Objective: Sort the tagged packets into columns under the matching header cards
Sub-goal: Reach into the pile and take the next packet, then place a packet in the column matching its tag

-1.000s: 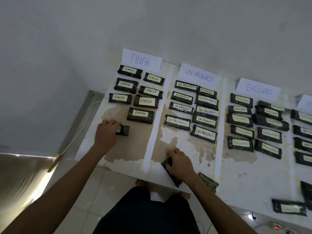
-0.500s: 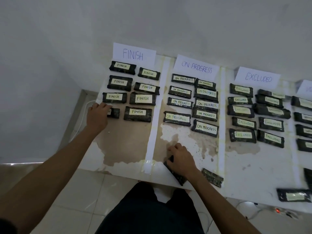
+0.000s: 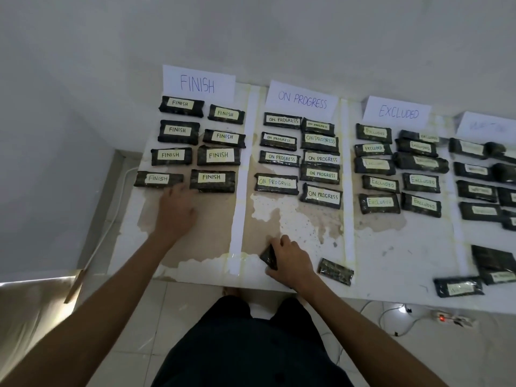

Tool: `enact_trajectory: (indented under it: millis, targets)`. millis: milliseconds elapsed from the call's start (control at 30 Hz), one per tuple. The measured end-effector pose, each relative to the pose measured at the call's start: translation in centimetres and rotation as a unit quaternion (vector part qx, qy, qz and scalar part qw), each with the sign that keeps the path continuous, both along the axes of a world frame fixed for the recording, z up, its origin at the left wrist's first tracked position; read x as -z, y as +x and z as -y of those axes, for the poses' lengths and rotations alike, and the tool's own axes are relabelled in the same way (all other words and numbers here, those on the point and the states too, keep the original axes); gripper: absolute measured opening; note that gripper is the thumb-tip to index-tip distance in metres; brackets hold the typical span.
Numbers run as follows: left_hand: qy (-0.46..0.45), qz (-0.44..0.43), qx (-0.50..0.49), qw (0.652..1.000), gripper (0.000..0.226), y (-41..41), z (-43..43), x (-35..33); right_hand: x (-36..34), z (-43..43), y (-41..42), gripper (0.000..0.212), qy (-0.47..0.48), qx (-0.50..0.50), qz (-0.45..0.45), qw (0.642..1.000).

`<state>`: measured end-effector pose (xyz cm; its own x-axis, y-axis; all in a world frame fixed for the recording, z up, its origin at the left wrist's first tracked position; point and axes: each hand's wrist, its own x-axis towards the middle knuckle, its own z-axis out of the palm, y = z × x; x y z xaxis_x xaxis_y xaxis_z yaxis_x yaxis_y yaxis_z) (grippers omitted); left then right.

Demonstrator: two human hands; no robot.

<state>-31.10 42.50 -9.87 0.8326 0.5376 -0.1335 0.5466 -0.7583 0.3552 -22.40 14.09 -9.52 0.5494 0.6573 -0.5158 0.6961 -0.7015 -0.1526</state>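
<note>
The tabletop (image 3: 391, 247) is white with worn brown patches and is divided into columns by white tape strips (image 3: 237, 219).

Header cards stand along the far edge:
- FINISH card (image 3: 198, 83)
- ON PROGRESS card (image 3: 302, 99)
- EXCLUDED card (image 3: 396, 112)
- A fourth card (image 3: 487, 126) at the right edge, lettering not legible.

Packet positions:
- FINISH column: eight dark packets in two files of four. The nearest left one, the FINISH packet (image 3: 157, 179), lies flat with its label up.
- ON PROGRESS column: nine packets (image 3: 321, 174) in two files.
- EXCLUDED column: ten packets (image 3: 382, 184) in two files.
- Fourth column: further packets (image 3: 476, 189), labels blurred.
- Unsorted: one loose packet (image 3: 336, 271) lies label down at the near edge, just right of the right hand. More packets (image 3: 459, 286) lie at the near right.

Left hand (image 3: 174, 210): palm down on the tabletop in the FINISH column. The fingers are loosely spread and the fingertips (image 3: 178, 189) lie at the near right corner of the FINISH packet; contact cannot be confirmed. The grip encloses nothing.

Right hand (image 3: 290, 261): at the near edge of the ON PROGRESS column. The grip is curled over a dark held packet (image 3: 268, 256), fingers on its far side and thumb on its near side. The packet is tilted, and its label is not visible.
</note>
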Motion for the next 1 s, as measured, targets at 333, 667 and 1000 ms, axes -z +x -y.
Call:
enact_trajectory:
  millis: [333,667,1000]
  targets:
    - [-0.277,0.06,0.068,0.956,0.039,-1.8,14.6,-2.1,-3.4,2.3,3.6,0.027,0.23,0.367,-0.293,0.852]
    - [-0.365,-0.015,0.031,0.93,0.047,0.3,18.0,-3.2,-3.7,3.0,3.8,0.03,0.284,0.464,-0.367,0.754]
    - [-0.215,0.023,0.128,0.968,0.05,2.8,20.2,-3.6,-3.8,3.7,3.1,0.017,0.351,0.555,-0.367,0.659]
